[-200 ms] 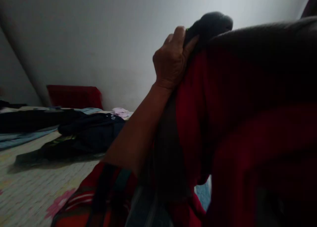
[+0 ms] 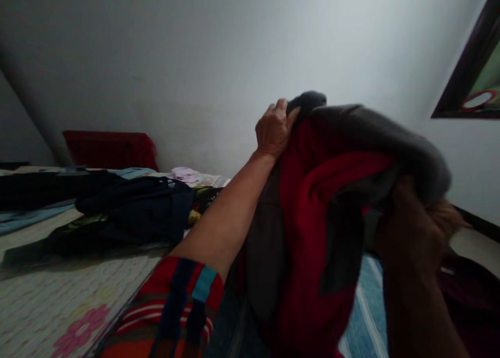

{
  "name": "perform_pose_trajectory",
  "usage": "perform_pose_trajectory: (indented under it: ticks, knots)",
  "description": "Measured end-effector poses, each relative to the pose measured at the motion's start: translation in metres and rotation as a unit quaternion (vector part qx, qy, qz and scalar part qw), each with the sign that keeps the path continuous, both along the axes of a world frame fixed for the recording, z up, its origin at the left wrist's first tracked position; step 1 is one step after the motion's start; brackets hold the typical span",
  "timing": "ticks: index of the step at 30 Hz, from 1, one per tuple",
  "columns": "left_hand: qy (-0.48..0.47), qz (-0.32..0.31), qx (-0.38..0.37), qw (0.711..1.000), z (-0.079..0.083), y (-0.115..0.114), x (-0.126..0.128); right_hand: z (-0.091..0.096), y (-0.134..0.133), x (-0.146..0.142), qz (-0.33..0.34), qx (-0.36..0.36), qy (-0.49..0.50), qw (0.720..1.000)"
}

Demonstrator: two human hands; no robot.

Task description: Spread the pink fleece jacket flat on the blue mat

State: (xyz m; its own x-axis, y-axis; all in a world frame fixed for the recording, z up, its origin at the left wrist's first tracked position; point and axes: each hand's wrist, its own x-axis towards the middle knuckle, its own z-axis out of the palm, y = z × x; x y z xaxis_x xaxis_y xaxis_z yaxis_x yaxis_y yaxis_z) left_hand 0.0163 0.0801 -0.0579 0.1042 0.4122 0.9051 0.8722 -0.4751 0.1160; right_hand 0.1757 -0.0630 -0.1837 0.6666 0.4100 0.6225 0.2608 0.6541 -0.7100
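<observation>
A thick grey and red garment (image 2: 308, 207) hangs in front of me, bunched and folded over; its exact kind does not show. My left hand (image 2: 273, 129) is closed on its dark upper edge, thumb on the near side. At the right, my right hand (image 2: 414, 222) is blurred and in shadow, with the fingers wrapped at the grey part of the same garment. Folds hide some of its fingertips. The garment's lower end hangs over blue striped cloth (image 2: 369, 301).
To the left, dark clothes (image 2: 136, 207) lie spread on a flower-patterned bed cover (image 2: 97, 290). Beyond them are a small pink cloth (image 2: 184, 174) and a red box-like object (image 2: 111, 150) against the wall. A dark-framed opening (image 2: 464, 82) is at the upper right. Dark maroon cloth (image 2: 472, 295) lies at the lower right.
The garment has come down and farther from the camera, covering less of the view. My left hand has lowered with it. My right hand has come into sight at the right.
</observation>
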Motion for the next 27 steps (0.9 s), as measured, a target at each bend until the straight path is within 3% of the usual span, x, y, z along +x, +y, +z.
perform_pose_trajectory:
  ticks: [2,5,8,10,13,17,20,23,25,27]
  knots:
    - [0.02,-0.016,-0.069,0.997,-0.041,0.017,-0.007,-0.01,0.014,0.003,-0.001,-0.027,0.007,1.0]
    - [0.044,-0.022,-0.203,0.978,-0.105,0.022,-0.028,-0.046,0.032,0.015,0.053,-0.147,-0.005,0.988]
    - [0.058,-0.022,-0.369,0.927,-0.152,-0.003,-0.056,-0.09,0.041,0.028,0.092,-0.271,-0.048,0.957]
    - [0.07,-0.025,-0.454,0.888,-0.17,-0.033,-0.071,-0.11,0.041,0.034,0.108,-0.314,-0.059,0.941]
    - [0.067,-0.036,-0.511,0.856,-0.182,-0.085,-0.078,-0.122,0.038,0.036,0.111,-0.327,-0.039,0.938]
    - [0.067,-0.107,-0.537,0.834,-0.193,-0.129,-0.06,-0.111,0.035,0.031,0.107,-0.322,-0.048,0.939]
    - [0.043,-0.1,-0.516,0.849,-0.207,-0.132,-0.045,-0.099,0.031,0.025,0.111,-0.307,-0.064,0.943]
    - [-0.032,-0.128,-0.506,0.852,-0.216,-0.119,-0.043,-0.087,0.028,0.024,0.108,-0.281,-0.037,0.953]
    - [-0.135,-0.166,-0.51,0.833,-0.211,-0.109,-0.048,-0.079,0.029,0.027,0.105,-0.256,0.005,0.961]
    - [-0.259,-0.211,-0.491,0.805,-0.195,-0.095,-0.057,-0.07,0.033,0.031,0.1,-0.227,0.041,0.968]
